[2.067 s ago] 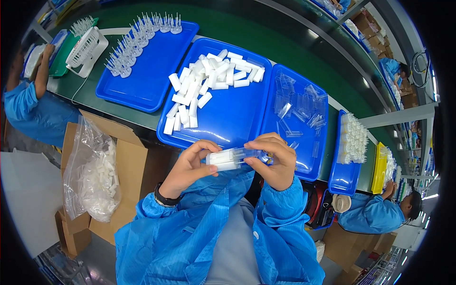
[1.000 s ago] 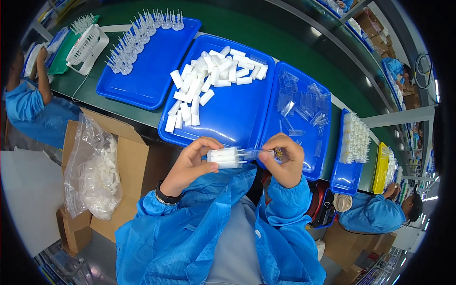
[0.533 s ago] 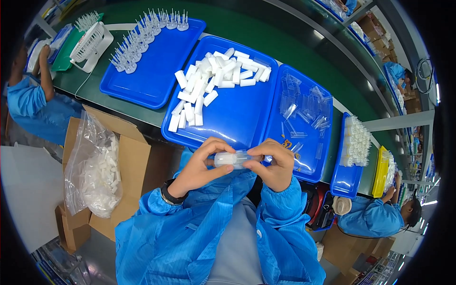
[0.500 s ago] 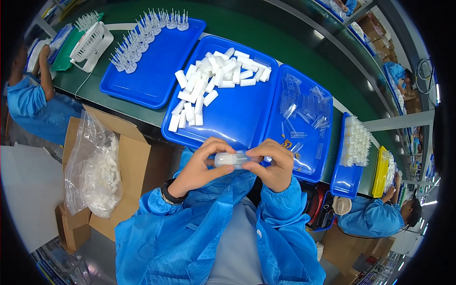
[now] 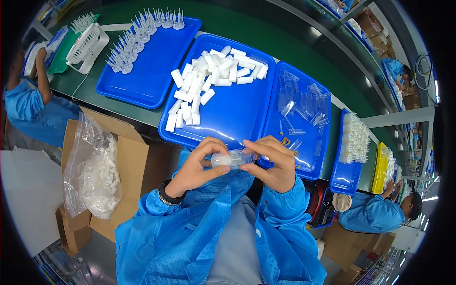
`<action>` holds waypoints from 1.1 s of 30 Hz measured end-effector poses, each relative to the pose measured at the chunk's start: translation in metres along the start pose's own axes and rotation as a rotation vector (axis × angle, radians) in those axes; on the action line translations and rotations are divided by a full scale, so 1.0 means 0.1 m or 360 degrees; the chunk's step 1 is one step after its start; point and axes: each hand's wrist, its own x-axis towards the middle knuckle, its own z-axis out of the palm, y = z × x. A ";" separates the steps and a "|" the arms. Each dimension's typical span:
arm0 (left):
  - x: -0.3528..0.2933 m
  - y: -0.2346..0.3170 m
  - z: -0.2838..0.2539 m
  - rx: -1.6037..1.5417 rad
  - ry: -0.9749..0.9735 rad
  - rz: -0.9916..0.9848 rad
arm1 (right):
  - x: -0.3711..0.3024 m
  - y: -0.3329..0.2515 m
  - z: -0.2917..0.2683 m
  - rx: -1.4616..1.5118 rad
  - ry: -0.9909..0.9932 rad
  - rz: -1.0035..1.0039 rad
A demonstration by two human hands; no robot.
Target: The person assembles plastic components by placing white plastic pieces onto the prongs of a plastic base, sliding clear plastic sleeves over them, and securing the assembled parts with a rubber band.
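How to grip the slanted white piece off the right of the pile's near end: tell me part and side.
Probably pinch the slanted white piece across the middle of its long sides, from above and near-right. It is longer than wide; that side faces away from the pile, which sits close on its left.

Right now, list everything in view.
Large trays: three, blue, upper centre
Clear assembly: one, clear and white, centre
White cylinders: dozens, white, middle large tray
Clear sleeves: many, transparent, right large tray
Pronged pieces: many, translucent, left large tray
Narrow tray: one, blue, right
Yellow tray: one, yellow, far right
Fan: one, white, upper left
Open box: one, brown, lower left
Bag: one, clear, in box
Workers: several, blue-clad, both sides
Left hand: one, bare, gripping assembly
Right hand: one, bare, assembly's right end
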 end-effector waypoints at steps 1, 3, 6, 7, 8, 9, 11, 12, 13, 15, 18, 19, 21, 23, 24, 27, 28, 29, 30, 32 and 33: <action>0.00 0.00 0.00 0.0004 0.0008 0.0004 | 0.00 0.01 0.00 -0.0001 0.0001 0.0002; 0.00 0.00 0.00 -0.0003 0.0005 0.0006 | 0.00 0.03 0.01 0.0036 0.0011 -0.0028; 0.00 0.00 -0.01 -0.0010 0.0016 0.0008 | 0.01 0.02 0.00 0.0021 -0.0001 0.0002; 0.00 0.00 -0.01 -0.0010 0.0027 0.0008 | 0.01 0.03 -0.01 0.0024 -0.0003 0.0002; 0.00 0.00 -0.01 -0.0010 0.0030 0.0006 | 0.01 0.04 -0.02 0.0009 0.0022 0.0014; 0.00 0.00 -0.01 -0.0013 0.0034 0.0019 | 0.01 0.05 -0.04 -0.0008 0.0048 0.0026; 0.00 0.01 -0.01 -0.0017 0.0040 0.0030 | -0.01 0.07 -0.07 0.0020 0.0021 0.0065; 0.00 0.02 -0.01 -0.0019 0.0037 0.0035 | -0.01 0.08 -0.07 0.0047 -0.0005 0.0103; 0.00 0.02 -0.01 -0.0020 0.0033 0.0040 | -0.02 0.10 -0.07 0.0050 -0.0008 0.0103; 0.00 0.01 -0.01 -0.0025 0.0052 0.0049 | -0.04 0.14 -0.06 0.0165 -0.0006 0.0188; -0.01 0.00 -0.01 -0.0030 0.0084 0.0070 | -0.07 0.20 -0.05 0.0338 0.0020 0.0313; -0.01 0.00 -0.01 -0.0030 0.0099 0.0082 | -0.08 0.21 -0.04 0.0339 0.0018 0.0313; -0.01 -0.02 -0.01 -0.0010 0.0130 0.0103 | -0.10 0.24 -0.02 0.0581 0.0016 0.0402; -0.02 -0.02 0.00 0.0012 0.0161 0.0124 | -0.13 0.28 0.01 0.0644 0.0036 0.0407; -0.02 0.00 0.00 -0.0009 0.0184 0.0094 | -0.15 0.30 0.02 0.0705 0.0059 0.0411; -0.02 0.00 0.03 0.0044 0.0220 0.0136 | -0.20 0.34 0.07 0.0810 0.0111 0.0372; -0.02 0.00 0.04 0.0118 0.0233 0.0209 | -0.21 0.35 0.08 0.0812 0.0110 0.0372; -0.02 0.00 0.05 0.0119 0.0233 0.0208 | -0.23 0.35 0.09 0.0889 0.0142 0.0388; -0.03 0.01 0.05 0.0169 0.0241 0.0222 | -0.24 0.36 0.11 0.0964 0.0175 0.0404; -0.03 0.00 0.06 0.0220 0.0248 0.0235 | -0.27 0.37 0.15 0.0987 0.0217 0.0396; -0.03 0.00 0.07 0.0315 0.0283 0.0298 | -0.28 0.38 0.17 0.1009 0.0258 0.0387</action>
